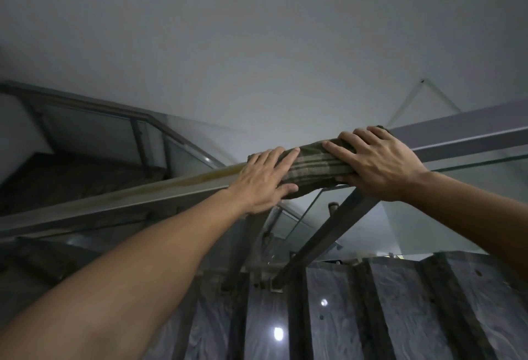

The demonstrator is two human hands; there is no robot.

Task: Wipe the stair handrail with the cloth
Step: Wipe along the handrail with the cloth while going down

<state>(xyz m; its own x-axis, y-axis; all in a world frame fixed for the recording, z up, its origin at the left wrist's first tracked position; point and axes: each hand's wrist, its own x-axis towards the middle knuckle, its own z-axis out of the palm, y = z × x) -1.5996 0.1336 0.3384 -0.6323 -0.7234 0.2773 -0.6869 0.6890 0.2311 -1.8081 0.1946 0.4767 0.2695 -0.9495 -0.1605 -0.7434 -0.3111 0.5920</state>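
A flat metal stair handrail [160, 191] runs across the view from lower left to upper right, with a yellowish stain along its top left of the hands. A dark green plaid cloth [317, 167] is wrapped over the rail. My left hand [264, 178] presses on the cloth's left end, thumb under the rail edge. My right hand [377, 164] grips the cloth's right end, fingers over the top and thumb below.
A slanted metal post [328, 231] and glass panels [308, 217] hang under the rail. Dark marble steps [400, 311] lie below. A second railing [137, 119] and stair flight sit at the left. A grey wall fills the upper view.
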